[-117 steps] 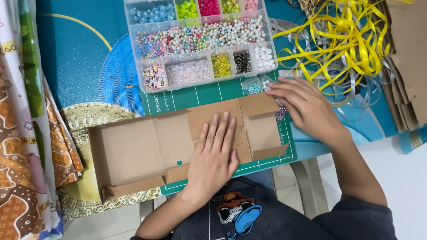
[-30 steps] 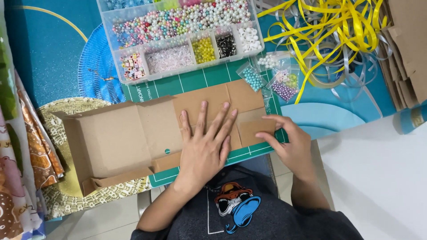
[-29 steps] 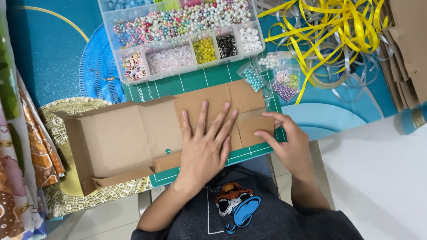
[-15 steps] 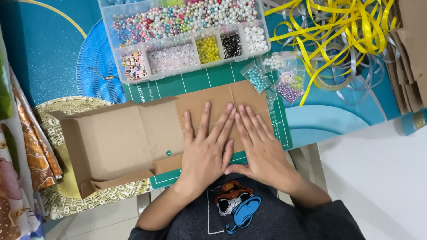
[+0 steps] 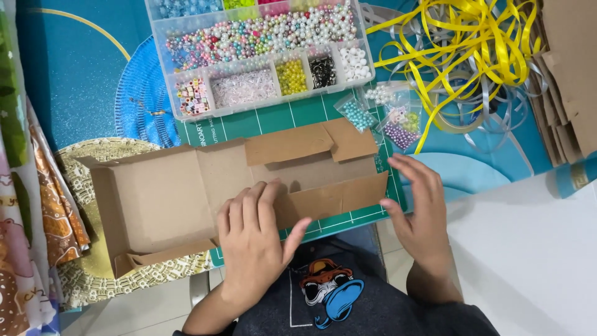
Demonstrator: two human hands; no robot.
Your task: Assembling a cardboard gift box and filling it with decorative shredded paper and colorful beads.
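A flat brown cardboard box blank [image 5: 180,193] lies across a green cutting mat [image 5: 298,115], its side flaps partly raised. My left hand [image 5: 255,239] rests on the near edge of the cardboard, fingers together, thumb out against the near flap. My right hand [image 5: 423,208] hovers open just past the right end of the cardboard, fingers spread, touching nothing that I can see. The right end flaps [image 5: 345,140] stand up a little.
A clear compartment box of coloured beads [image 5: 261,53] sits behind the cardboard. Small bead bags [image 5: 388,115] lie to its right. Tangled yellow and silver ribbon [image 5: 472,56] fills the back right, next to stacked cardboard [image 5: 569,74]. Patterned fabric [image 5: 31,199] hangs at left.
Both hands were pressing flat on the cardboard. My right hand has lifted off and moved to the right end; my left hand slid back toward me, and the flaps have sprung up.
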